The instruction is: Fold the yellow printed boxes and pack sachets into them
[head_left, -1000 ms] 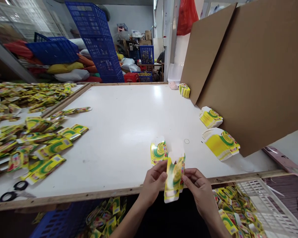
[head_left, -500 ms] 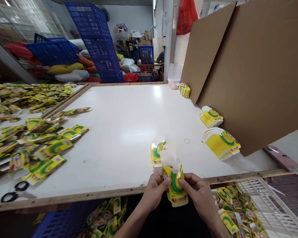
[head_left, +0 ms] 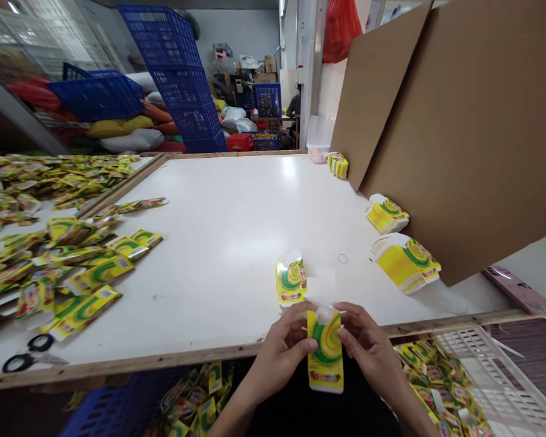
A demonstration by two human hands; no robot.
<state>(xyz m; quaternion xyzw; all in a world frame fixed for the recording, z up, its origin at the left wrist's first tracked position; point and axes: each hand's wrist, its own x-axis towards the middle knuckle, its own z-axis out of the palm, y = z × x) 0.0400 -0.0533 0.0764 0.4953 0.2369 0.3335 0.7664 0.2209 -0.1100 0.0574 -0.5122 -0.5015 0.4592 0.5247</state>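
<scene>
A yellow and green printed carton is held upright between both hands at the table's front edge, with a white flap at its top. My left hand grips its left side, thumb on the front face. On the right side, my right hand holds it with the thumb at the edge and fingers behind. Just beyond the hands, a small stack of similar flat cartons lies on the white table. More stacked flat cartons stand at the right by the cardboard.
Many cartons are heaped at the left, near black-handled scissors. Large cardboard sheets lean at the right. A white crate and a blue crate sit below the table edge. Blue crates are stacked behind.
The carton has been turned straighter and moved slightly lower, and its front now looks flat and squared. Both hands have shifted with it, uncovering more of the small stack behind.
</scene>
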